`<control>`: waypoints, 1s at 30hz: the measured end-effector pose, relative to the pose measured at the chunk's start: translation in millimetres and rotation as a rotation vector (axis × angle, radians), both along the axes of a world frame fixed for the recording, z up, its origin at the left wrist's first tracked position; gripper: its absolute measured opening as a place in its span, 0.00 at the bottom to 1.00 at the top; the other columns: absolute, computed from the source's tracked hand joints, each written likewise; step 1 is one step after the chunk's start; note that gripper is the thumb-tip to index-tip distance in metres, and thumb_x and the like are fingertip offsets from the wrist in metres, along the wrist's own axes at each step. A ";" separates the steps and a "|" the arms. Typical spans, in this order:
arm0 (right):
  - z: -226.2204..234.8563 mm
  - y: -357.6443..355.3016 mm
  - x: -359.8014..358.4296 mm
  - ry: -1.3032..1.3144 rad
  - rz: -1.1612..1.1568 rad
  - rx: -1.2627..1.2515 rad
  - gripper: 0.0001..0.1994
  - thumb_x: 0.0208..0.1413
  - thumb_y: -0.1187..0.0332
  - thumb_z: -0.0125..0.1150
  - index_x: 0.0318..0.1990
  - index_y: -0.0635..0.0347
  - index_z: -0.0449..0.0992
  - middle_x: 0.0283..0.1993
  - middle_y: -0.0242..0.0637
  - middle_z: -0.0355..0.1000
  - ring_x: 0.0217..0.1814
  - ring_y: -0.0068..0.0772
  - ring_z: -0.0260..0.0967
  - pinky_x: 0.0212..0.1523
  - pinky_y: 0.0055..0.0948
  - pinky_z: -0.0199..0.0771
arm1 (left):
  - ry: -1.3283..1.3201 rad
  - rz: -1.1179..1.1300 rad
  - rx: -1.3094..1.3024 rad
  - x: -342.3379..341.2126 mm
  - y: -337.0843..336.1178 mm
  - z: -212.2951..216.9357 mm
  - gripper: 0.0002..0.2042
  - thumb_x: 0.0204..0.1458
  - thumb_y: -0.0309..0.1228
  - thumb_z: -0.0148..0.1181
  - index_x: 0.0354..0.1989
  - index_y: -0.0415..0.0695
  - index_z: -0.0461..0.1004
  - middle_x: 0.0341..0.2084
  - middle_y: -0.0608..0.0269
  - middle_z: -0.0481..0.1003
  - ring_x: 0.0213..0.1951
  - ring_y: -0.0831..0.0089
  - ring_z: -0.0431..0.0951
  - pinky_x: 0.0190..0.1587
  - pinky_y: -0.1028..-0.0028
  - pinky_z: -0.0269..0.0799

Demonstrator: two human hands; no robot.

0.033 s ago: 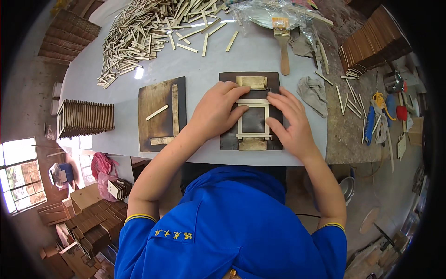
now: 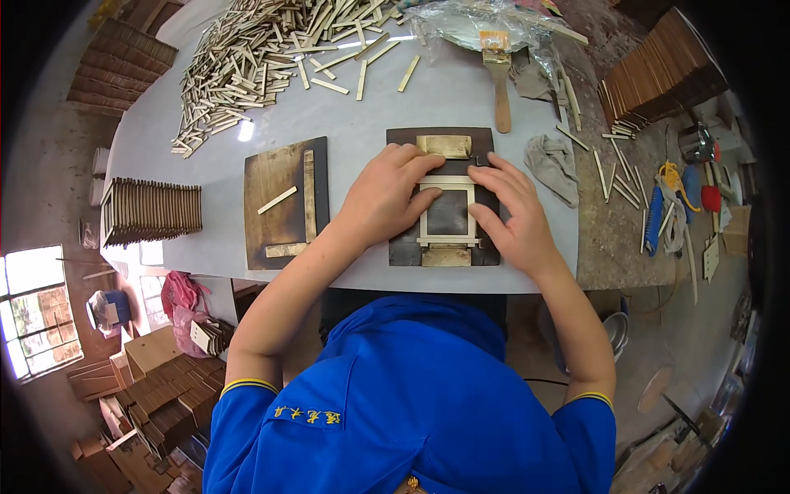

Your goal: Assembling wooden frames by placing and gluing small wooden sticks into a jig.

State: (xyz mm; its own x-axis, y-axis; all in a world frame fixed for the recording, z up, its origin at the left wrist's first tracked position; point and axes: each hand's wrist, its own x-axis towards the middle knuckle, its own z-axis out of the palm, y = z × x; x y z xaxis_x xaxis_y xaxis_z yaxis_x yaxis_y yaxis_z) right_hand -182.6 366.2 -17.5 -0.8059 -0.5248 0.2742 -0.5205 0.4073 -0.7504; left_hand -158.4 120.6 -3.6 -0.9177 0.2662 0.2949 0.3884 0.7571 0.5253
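A small square frame of pale wooden strips [image 2: 448, 241] lies on a dark board [image 2: 403, 253] near the table's front edge. Wooden blocks are fixed to the board, one beyond the frame [image 2: 451, 146] and one on its near side [image 2: 447, 258]. My left hand [image 2: 385, 191] closes on the far left corner, its thumb at the left strip and forefinger just beyond the far strip. At the far right corner my right hand [image 2: 518, 216] holds the frame, thumb against the right strip and fingers curled by the corner. The fingers partly hide both corners.
Left of my arm lies a second board [image 2: 276, 177] with strips on it. A stack of frames [image 2: 152, 212] stands farther left. Loose wooden strips [image 2: 239, 74] heap at the back. A brush [image 2: 500, 90], a grey cloth [image 2: 551, 167] and stacked brown panels [image 2: 658, 74] are on the right.
The fingers of my right hand have shifted very slightly left at the frame's far right corner. My left hand and the frame look the same.
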 end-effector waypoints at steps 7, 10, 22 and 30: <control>-14.7 -4.4 -19.3 0.014 0.109 0.004 0.18 0.57 0.72 0.65 0.56 0.57 0.81 0.60 0.34 0.79 0.76 0.52 0.57 0.74 0.44 0.59 | 0.014 -0.034 -0.043 -6.0 8.7 -5.5 0.19 0.52 0.31 0.70 0.53 0.41 0.79 0.42 0.57 0.77 0.43 0.57 0.76 0.48 0.63 0.75; -15.4 -5.1 -21.9 0.003 0.124 -0.013 0.17 0.56 0.73 0.65 0.54 0.56 0.81 0.58 0.34 0.79 0.73 0.50 0.60 0.74 0.44 0.60 | 0.002 -0.019 -0.031 -5.6 8.8 -5.2 0.20 0.51 0.31 0.70 0.53 0.41 0.79 0.42 0.57 0.77 0.43 0.57 0.76 0.47 0.63 0.75; -16.8 -11.2 -17.6 0.036 0.077 -0.040 0.18 0.50 0.71 0.71 0.50 0.53 0.80 0.55 0.30 0.79 0.69 0.47 0.63 0.72 0.42 0.61 | -0.252 0.352 -0.213 28.7 22.6 16.4 0.10 0.53 0.34 0.68 0.34 0.41 0.77 0.30 0.56 0.77 0.29 0.56 0.77 0.32 0.62 0.74; -12.5 -8.8 -13.9 -0.029 0.041 -0.102 0.23 0.59 0.63 0.69 0.60 0.57 0.76 0.61 0.35 0.76 0.71 0.45 0.63 0.73 0.41 0.60 | -0.165 0.375 -0.167 34.0 26.7 9.5 0.11 0.52 0.29 0.68 0.23 0.45 0.71 0.19 0.66 0.70 0.20 0.62 0.69 0.26 0.65 0.68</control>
State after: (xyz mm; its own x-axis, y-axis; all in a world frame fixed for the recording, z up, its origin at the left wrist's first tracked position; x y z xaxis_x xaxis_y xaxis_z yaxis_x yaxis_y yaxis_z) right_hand -196.4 357.5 -30.0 -0.7927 -0.5280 0.3047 -0.5127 0.3070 -0.8018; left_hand -124.4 147.3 5.9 -0.9911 -0.0627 0.1176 -0.0082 0.9095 0.4155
